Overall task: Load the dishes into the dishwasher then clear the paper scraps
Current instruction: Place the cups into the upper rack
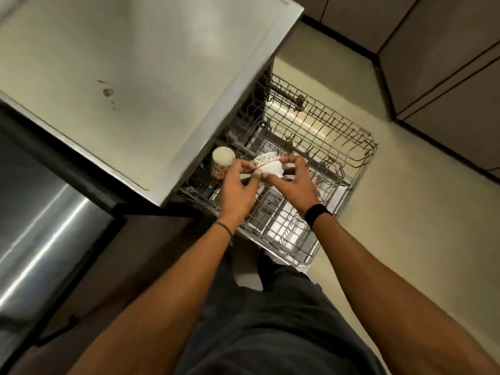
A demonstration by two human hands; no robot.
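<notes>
The left hand (238, 186) and right hand (293, 182) both curl fingers round the rim of the patterned bowl (266, 165), held over the dishwasher rack (354, 158) near what looks like an upturned cup (223, 157); it should be tilted between tines, clear of that cup

Your left hand (238, 190) and right hand (293, 182) cover part of the bowl (266, 163), so you cannot see its whole rim. The cup (223, 158) beside it is dark and blurry low down. The counter (135, 77) hides the back of the rack (351, 147). Your arms run off the bottom edge.
</notes>
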